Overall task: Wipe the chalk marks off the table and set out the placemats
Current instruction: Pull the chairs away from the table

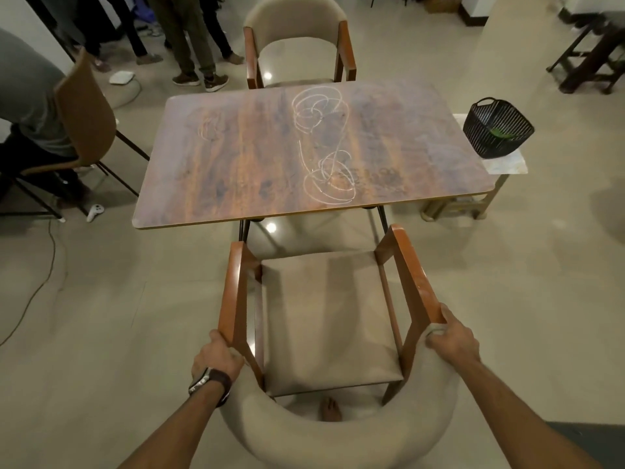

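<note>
A dark wooden table (236, 170) stands ahead of me with white chalk scribbles (321, 143) looping over its middle and right, and a fainter chalk mark (208, 128) on its left. Directly in front of me is a beige padded armchair (324, 319) with orange-brown wooden arms, set back from the table's near edge. My left hand (216, 357) grips the rear end of its left arm. My right hand (451, 335) grips the rear end of its right arm and the padded back. No placemats or cloth are in sight.
A second beige armchair (297, 45) faces me across the table. A black basket (497, 128) with something green inside sits on a small side table (507, 164) at the right. A person sits on a brown chair (84, 120) at left; several people stand behind. A cable (40, 282) runs over the floor.
</note>
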